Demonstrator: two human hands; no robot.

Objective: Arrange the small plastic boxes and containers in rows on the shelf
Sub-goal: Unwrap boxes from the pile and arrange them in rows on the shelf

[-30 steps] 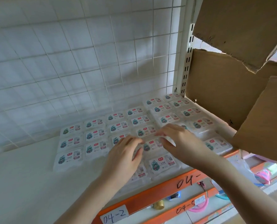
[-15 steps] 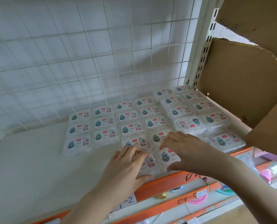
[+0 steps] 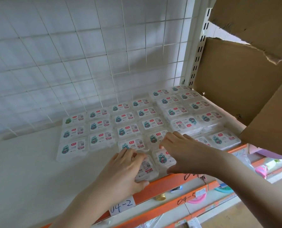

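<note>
The left hand (image 3: 125, 168), low in the centre of the frame, has its fingers curled over the far edge of a small plastic box (image 3: 146, 169) and its thumb hooked against the near edge, so it grips that box right at the shelf's front lip. Just to its right, the right hand (image 3: 184, 155) does much the same with the neighbouring box (image 3: 163, 159): fingers bent over the far side, thumb low at the near side, the box held narrowly between them. Both boxes sit in the front row, touching or nearly touching each other. Beyond the hands, the rest of the small plastic boxes (image 3: 128, 119) spread toward the upper right of the frame in rows across the white shelf (image 3: 25, 170), reaching back to a wire grid panel (image 3: 87, 55). One box (image 3: 184, 123) right of centre lies turned the opposite way to its neighbours. The chief risk is the orange front rail (image 3: 161, 190): the two held boxes lie at the very edge, and a pull toward the person could tip them off onto the lower shelves. A push the other way would likely shunt the packed rows behind out of line. Torn cardboard (image 3: 244, 76) crowds the right side, leaving little room there for the right arm.
</note>
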